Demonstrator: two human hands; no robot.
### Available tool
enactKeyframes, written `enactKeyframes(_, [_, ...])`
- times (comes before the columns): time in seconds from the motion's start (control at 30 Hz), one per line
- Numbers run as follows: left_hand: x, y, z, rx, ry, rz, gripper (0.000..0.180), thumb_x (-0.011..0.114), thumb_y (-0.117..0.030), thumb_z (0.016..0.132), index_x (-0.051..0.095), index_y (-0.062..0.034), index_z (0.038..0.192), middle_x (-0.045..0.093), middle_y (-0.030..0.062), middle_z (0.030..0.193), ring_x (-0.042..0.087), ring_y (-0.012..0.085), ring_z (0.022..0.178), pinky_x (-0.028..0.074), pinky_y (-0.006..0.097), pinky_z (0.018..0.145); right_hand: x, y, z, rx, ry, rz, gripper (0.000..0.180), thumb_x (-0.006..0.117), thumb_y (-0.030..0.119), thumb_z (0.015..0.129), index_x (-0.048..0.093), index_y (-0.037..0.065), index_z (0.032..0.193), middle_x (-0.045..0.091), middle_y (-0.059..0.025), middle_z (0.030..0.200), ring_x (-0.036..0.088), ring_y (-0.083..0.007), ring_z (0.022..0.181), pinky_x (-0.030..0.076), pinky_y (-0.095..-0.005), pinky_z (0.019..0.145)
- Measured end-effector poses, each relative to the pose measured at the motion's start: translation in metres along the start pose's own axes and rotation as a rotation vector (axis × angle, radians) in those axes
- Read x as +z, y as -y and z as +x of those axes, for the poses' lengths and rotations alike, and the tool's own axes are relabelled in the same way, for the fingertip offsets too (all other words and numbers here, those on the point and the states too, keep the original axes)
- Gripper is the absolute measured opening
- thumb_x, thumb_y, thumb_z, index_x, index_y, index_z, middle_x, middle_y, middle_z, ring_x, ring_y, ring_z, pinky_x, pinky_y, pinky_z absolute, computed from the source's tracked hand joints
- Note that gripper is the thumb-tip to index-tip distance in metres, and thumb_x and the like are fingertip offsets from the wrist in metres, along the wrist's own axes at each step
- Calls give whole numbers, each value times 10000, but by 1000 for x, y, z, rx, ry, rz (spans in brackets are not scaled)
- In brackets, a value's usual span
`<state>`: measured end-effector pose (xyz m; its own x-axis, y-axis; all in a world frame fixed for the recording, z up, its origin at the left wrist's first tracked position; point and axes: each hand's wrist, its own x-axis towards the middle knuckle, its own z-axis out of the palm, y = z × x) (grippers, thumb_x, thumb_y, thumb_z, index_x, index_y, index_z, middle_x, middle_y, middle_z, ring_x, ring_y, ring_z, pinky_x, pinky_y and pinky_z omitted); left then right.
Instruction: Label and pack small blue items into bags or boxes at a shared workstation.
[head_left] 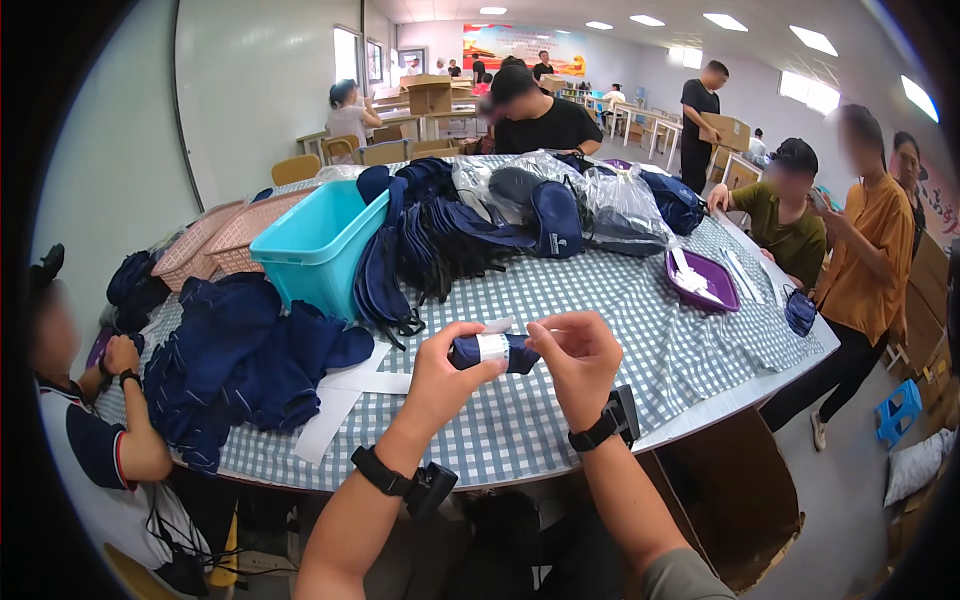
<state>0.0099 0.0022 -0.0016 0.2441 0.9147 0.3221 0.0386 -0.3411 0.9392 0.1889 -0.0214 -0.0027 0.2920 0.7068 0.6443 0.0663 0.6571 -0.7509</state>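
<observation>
A small navy bundle (pixel 465 353), wrapped in a white band (pixel 493 347), is held above the near side of a checked tablecloth (pixel 500 430). It is gripped by the left hand (pixel 438 372), with the thumb below and the fingers above. The right hand (pixel 583 355) is curled, its thumb and fingertips brought nearly together at the bundle's right end; whether anything is pinched there cannot be told. A pale flap (pixel 498 325) is seen above the band. To the left, white strips (pixel 328 422) are spread beside heaped navy cloth (pixel 225 365). Beyond, navy caps (pixel 440 235) are stacked against a turquoise tub (pixel 315 250).
</observation>
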Motion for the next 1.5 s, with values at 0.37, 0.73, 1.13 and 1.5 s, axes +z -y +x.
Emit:
enactKeyframes(0.37, [0,-8,-2,-96,-23,-95,474,770,-58,793,581,71,1209,662,148,1035,712,203,875,659,345,650,5,-2,-3,-35,99,-160,269,831,60,797,638,11,978,742,-91,824,750,-160,794,599,-250,679])
enactKeyframes(0.73, [-6,-11,-2,-134,-69,-267,484,768,-120,820,588,79,1221,674,147,1027,712,213,919,656,358,632,7,-1,-3,-29,155,-188,233,801,4,822,618,3,967,706,-74,829,722,-131,723,560,-209,618])
enactKeyframes(1.13, [-5,-9,-2,-131,-97,-216,488,773,-136,811,590,80,1208,667,142,1028,704,204,904,653,345,665,4,2,-3,110,188,-153,166,745,56,860,684,-4,1003,744,-101,873,737,-153,711,577,-248,616])
enactKeyframes(1.5, [-7,1,-2,-243,-53,-199,502,782,-91,807,567,87,1224,661,148,1053,703,223,935,655,376,663,6,-4,-4,48,232,-261,218,788,52,824,723,11,1028,753,-105,917,745,-165,817,612,-268,702])
